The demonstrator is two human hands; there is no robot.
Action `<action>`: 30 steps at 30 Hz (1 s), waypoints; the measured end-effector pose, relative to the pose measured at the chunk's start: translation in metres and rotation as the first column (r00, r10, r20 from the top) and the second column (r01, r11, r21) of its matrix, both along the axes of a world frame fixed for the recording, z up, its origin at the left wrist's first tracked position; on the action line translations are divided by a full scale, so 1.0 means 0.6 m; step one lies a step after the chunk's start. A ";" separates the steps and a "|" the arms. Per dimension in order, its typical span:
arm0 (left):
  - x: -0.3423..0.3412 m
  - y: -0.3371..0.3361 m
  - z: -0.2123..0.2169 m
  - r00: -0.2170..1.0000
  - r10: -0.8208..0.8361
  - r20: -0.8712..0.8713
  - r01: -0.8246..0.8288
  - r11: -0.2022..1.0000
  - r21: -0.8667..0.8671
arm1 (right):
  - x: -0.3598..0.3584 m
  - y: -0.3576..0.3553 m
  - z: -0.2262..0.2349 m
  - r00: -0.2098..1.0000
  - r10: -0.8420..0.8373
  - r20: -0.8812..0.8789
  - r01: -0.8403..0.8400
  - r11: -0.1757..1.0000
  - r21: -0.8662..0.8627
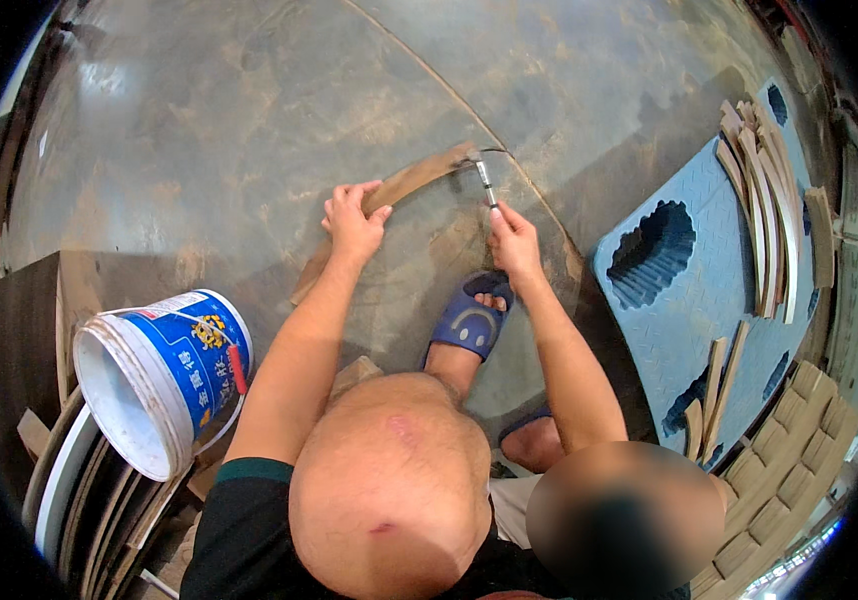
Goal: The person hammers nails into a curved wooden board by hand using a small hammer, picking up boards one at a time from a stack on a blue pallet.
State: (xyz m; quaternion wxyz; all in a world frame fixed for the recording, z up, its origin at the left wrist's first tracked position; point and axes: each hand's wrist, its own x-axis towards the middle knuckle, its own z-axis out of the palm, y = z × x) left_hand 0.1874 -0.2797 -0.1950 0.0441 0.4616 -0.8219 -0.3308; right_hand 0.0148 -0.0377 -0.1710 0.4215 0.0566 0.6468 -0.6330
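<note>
My left hand (pixel 354 222) is closed around a curved brown wooden strip (pixel 419 174), which is held at a slant over the concrete floor. The strip's lower end runs down behind my left wrist. In my right hand (pixel 514 243) is a hammer (pixel 486 184) with a shiny metal shaft, gripped low by the handle. The hammer's head meets or nearly meets the strip's far right end; I cannot tell whether they touch. A thin, dark curved point sticks out to the right of the head.
A tilted white-and-blue bucket (pixel 164 380) stands at left above stacked curved boards (pixel 99 500). At right, a blue plastic pallet (pixel 639 330) with dark holes carries curved wooden strips (pixel 764 210). Stacked wooden pieces (pixel 779 470) lie lower right. My foot wears a blue slipper (pixel 469 325).
</note>
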 end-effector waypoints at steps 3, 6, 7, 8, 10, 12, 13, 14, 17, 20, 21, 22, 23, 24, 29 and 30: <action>0.004 -0.003 0.007 1.000 0.002 0.016 -0.002 1.000 -0.002 | 0.003 0.004 -0.012 0.997 0.011 -0.076 -0.008 1.000 0.030; 0.009 -0.007 0.012 1.000 0.005 -0.011 -0.005 1.000 0.011 | -0.008 0.012 0.010 0.962 -0.270 0.050 0.274 0.946 -0.172; 0.002 -0.007 0.010 1.000 -0.011 -0.024 0.012 0.999 0.042 | -0.007 0.016 -0.007 0.986 -0.161 -0.034 0.158 0.985 -0.075; -0.006 -0.005 0.008 0.999 -0.027 -0.038 0.029 0.997 0.074 | 0.001 0.013 -0.028 0.994 -0.042 -0.105 0.046 0.998 0.033; -0.010 0.003 0.041 0.997 -0.023 -0.074 0.023 1.000 0.010 | 0.022 -0.003 -0.027 0.957 0.213 -0.196 -0.185 0.971 0.155; -0.010 0.006 0.058 0.994 -0.029 -0.102 0.025 0.999 -0.040 | 0.035 -0.012 -0.025 0.951 0.141 -0.276 -0.127 0.990 0.067; -0.011 0.007 0.059 0.993 -0.039 -0.114 0.033 0.998 -0.056 | 0.039 -0.017 -0.020 0.944 0.102 -0.315 -0.101 0.995 0.020; -0.012 0.007 0.061 0.991 -0.051 -0.127 0.042 0.997 -0.071 | 0.037 -0.014 -0.012 0.902 0.122 -0.413 -0.074 0.989 0.131; -0.011 0.012 0.038 0.973 -0.051 -0.226 0.018 0.989 -0.149 | 0.054 -0.016 0.005 0.358 0.301 -0.884 -0.144 0.953 0.266; 0.001 -0.003 0.025 0.989 -0.055 -0.140 0.030 0.985 -0.171 | 0.088 -0.032 0.072 0.215 0.589 -0.779 -0.287 0.800 0.526; -0.002 0.000 0.030 0.986 -0.084 -0.147 0.056 0.980 -0.191 | 0.091 -0.031 0.075 0.144 0.643 -0.752 -0.317 0.750 0.580; -0.002 0.002 0.036 0.982 -0.113 -0.152 0.080 0.974 -0.211 | 0.092 -0.026 0.065 0.099 0.629 -0.771 -0.334 0.751 0.569; -0.002 0.003 0.041 0.977 -0.141 -0.157 0.103 0.968 -0.231 | 0.084 -0.021 0.059 0.094 0.635 -0.767 -0.271 0.757 0.594; -0.002 0.005 0.050 0.981 -0.118 -0.152 0.089 0.979 -0.185 | 0.072 -0.014 0.050 0.092 0.643 -0.761 -0.214 0.759 0.615; -0.010 0.016 0.039 0.983 -0.062 -0.172 0.022 0.974 -0.225 | 0.052 -0.007 0.053 0.266 0.625 -0.734 0.016 0.758 0.652; -0.010 0.011 0.035 0.995 -0.036 -0.095 0.025 0.993 -0.120 | 0.056 -0.015 0.050 0.197 0.606 -0.771 0.013 0.784 0.620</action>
